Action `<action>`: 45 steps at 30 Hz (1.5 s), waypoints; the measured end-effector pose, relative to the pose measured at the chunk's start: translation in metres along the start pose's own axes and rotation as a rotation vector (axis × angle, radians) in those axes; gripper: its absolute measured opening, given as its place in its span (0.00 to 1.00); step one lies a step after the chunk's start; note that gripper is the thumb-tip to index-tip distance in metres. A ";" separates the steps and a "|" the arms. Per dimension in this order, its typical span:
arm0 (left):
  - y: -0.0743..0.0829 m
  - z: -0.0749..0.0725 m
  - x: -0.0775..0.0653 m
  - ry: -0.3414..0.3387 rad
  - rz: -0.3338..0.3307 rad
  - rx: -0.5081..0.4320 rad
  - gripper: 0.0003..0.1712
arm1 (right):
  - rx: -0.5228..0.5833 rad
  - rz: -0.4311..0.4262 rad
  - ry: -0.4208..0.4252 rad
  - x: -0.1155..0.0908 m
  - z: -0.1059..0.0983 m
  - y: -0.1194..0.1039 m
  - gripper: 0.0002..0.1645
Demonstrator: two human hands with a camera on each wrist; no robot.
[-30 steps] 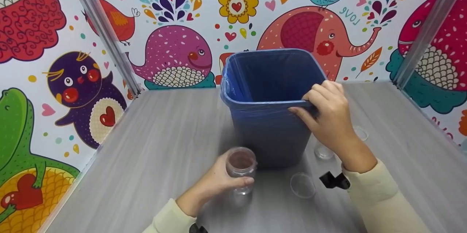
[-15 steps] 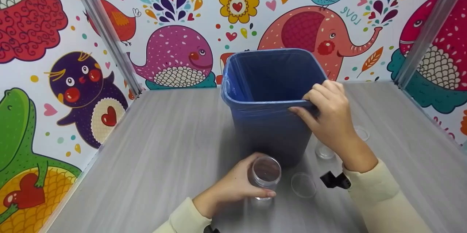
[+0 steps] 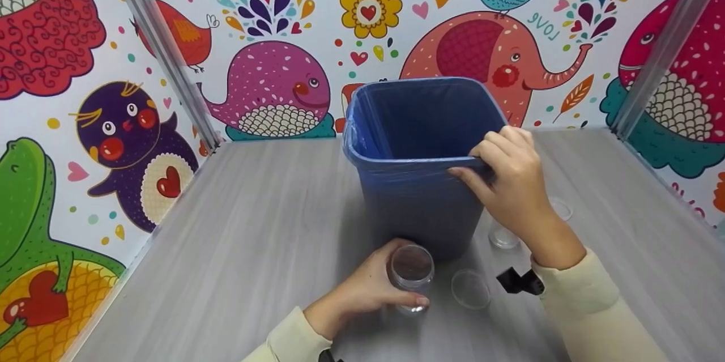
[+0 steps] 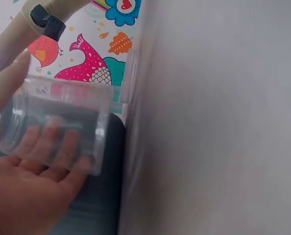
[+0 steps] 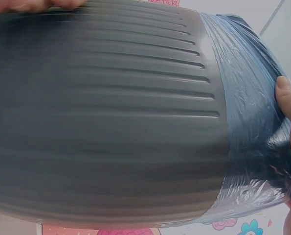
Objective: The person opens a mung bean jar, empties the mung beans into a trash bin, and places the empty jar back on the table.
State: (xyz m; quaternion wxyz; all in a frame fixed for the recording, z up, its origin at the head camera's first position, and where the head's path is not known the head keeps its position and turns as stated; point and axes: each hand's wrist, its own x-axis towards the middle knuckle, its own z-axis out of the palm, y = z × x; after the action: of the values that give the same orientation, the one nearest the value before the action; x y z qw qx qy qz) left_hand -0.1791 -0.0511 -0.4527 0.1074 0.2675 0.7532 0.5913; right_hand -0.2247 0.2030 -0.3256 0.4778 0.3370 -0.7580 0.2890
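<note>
My left hand (image 3: 371,278) holds a transparent plastic jar (image 3: 412,265) by its side, mouth up, in front of the bin. In the left wrist view its fingers (image 4: 62,152) curl round the jar (image 4: 86,127); I cannot tell whether the base touches the table. Over the near right rim of a dark bin (image 3: 419,209), my right hand (image 3: 512,175) hooks its fingers, thumb outside. A blue plastic liner (image 5: 248,98) folds over that rim. Right of the jar, a round transparent lid (image 3: 470,289) lies on the table.
Behind the right forearm, another transparent container (image 3: 503,236) and a ring-shaped transparent piece (image 3: 561,209) lie partly hidden on the grey table (image 3: 255,226). Printed panels (image 3: 272,79) enclose the back and sides, with metal posts (image 3: 161,50) at the corners.
My left hand has carried the jar to the right, towards the lid, and has stayed nearly still over the last half second. My right hand and the bin have not moved.
</note>
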 end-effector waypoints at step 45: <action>0.003 -0.021 -0.002 -0.179 -0.059 0.028 0.46 | -0.002 -0.008 0.013 0.000 0.001 0.000 0.30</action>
State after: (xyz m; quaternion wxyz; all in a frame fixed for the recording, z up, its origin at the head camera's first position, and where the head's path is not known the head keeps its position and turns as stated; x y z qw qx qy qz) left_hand -0.1864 -0.0693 -0.4440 0.1878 0.2986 0.7564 0.5508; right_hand -0.2253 0.2025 -0.3254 0.4842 0.3378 -0.7538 0.2884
